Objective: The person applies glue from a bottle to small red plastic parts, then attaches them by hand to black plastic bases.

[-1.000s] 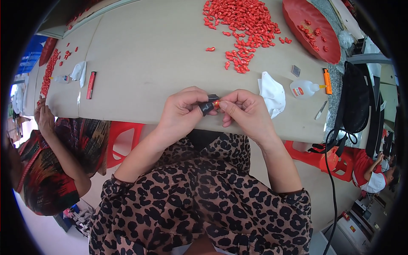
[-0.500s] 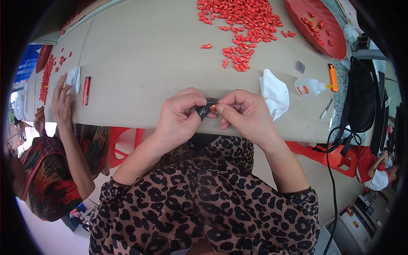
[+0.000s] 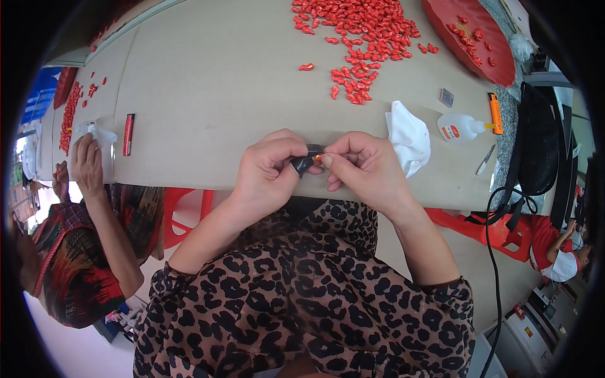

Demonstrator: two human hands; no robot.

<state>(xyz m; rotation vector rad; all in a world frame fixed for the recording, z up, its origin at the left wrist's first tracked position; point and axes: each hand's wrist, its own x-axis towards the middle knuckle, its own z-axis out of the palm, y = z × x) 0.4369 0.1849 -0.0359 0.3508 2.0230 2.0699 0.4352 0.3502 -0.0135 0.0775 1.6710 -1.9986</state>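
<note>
My left hand (image 3: 272,165) is closed on a black, smooth, folded-looking piece (image 3: 302,165); its exact kind does not show. Thumb and forefinger of my right hand (image 3: 362,165) pinch a small shiny orange-red piece (image 3: 317,159) against the black one. Fingers cover most of that small piece. Both hands meet above the table's near edge. Beside my right hand lies a crumpled white cloth (image 3: 408,138). Farther off spreads a heap of red, peanut-shaped pieces (image 3: 372,31), with one loose red piece (image 3: 306,67) to its left.
Right of the cloth are a white squeeze bottle (image 3: 460,128) with a yellow nozzle, an orange cutter (image 3: 495,113), a grey block (image 3: 446,97) and a thin blade (image 3: 485,160). A red tray (image 3: 498,57) stands far right. At left, a co-worker's hand (image 3: 88,162) is near a red stick (image 3: 128,135).
My hands keep nearly the same pose and grip. At left, the co-worker's hand has drawn nearer, toward the table's near edge.
</note>
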